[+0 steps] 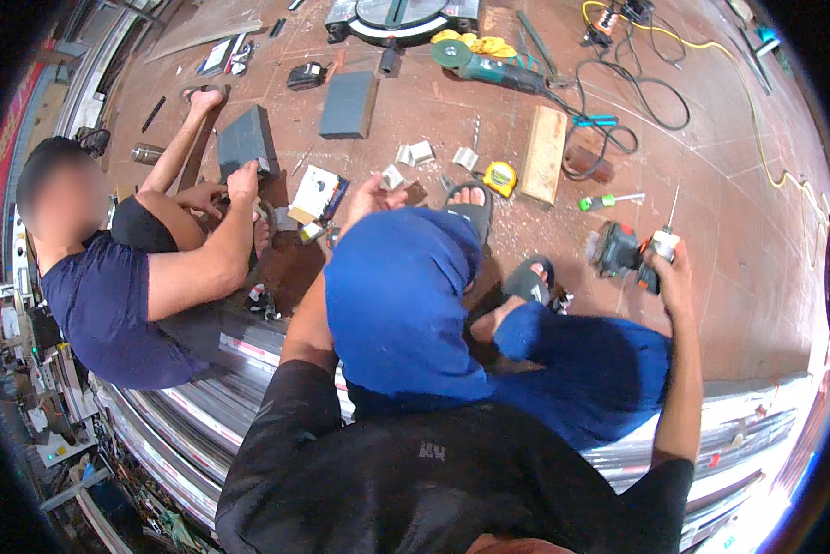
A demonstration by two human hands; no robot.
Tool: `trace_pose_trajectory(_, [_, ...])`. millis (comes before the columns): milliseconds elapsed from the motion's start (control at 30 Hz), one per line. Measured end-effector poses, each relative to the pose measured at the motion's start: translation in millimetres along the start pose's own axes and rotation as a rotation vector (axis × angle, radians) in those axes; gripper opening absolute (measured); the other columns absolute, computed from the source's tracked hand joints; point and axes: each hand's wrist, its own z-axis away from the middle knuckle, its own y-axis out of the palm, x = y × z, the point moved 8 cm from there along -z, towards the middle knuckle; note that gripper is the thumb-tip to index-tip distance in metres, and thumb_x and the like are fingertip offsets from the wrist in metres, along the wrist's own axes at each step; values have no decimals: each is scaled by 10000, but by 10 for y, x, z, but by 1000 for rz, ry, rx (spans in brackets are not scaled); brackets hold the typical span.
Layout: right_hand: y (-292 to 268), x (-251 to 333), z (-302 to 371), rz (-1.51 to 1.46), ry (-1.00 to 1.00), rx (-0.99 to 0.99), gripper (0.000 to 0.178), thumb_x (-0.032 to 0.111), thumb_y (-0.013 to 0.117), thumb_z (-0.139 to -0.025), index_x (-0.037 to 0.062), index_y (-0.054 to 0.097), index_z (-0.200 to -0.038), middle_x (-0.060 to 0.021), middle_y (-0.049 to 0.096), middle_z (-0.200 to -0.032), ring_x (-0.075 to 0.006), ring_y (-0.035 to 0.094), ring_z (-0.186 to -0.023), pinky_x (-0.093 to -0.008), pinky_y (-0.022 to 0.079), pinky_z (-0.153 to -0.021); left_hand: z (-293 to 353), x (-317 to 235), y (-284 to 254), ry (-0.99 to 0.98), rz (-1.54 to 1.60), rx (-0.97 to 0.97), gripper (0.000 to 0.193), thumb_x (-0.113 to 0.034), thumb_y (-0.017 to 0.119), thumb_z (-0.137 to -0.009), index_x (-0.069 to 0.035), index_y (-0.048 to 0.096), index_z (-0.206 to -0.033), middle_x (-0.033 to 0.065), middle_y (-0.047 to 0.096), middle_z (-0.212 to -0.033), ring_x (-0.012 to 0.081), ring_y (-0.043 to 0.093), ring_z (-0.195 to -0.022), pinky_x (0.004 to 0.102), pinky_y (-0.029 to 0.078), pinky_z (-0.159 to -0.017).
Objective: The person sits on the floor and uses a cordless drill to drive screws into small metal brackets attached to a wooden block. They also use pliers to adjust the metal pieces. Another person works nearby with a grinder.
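My right hand (675, 272) is wrapped round the grip of a cordless drill (618, 249) with a black and red body. Its long thin bit (673, 205) points away from me over the floor. Beyond my raised knee, my left hand (375, 198) is bare, its fingers apart and slightly curled. Just past its fingertips lies a small pale metal bracket (392, 176), with more brackets (417, 153) farther off. A yellow tape measure (500, 178) sits by my sandalled foot. Between foot and drill lies a green-handled screwdriver (609, 200).
At the left a co-worker (110, 268) sits with both hands at a grey block (247, 143). Another grey block (348, 104), a wooden block (543, 155), an angle grinder (489, 67) and a saw base (401, 18) stand farther off. Cables (632, 92) loop at the upper right.
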Motion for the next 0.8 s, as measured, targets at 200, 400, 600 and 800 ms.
trace_pose_trajectory(200, [558,222,111,274,-58,55,542,213,756,-809,68,572,-1298,-143,743,-1023,-269,721,-968,-414,555,-838,-611,-384,-370,294,-1132,-567,541,-497,612,-978,-6,740,-1162,219,756,-1059,327,725,-1004,431,544,-890])
trace_pose_trajectory(400, [883,383,-91,629,-12,127,519,336,726,-872,71,553,-1283,-228,733,-1023,-417,717,-980,-515,553,-813,-562,140,1033,212,-1318,202,371,-371,689,-979,-49,772,-1143,81,772,-986,142,702,-865,329,561,-777])
trace_pose_trajectory(600, [989,376,-512,876,83,35,525,515,620,-946,3,626,-1059,-279,711,-890,-468,713,-890,-540,534,-763,-303,1220,2972,287,-1442,1027,427,-461,621,-995,-61,769,-1030,92,734,-805,181,668,-712,372,535,-698])
trace_pose_trajectory(800, [989,276,-679,579,119,-82,462,450,624,-963,-8,680,-988,-260,713,-847,-402,719,-823,-502,522,-752,-550,1888,3687,7,-706,758,412,-403,669,-978,-19,765,-861,81,684,-700,158,627,-626,337,499,-610])
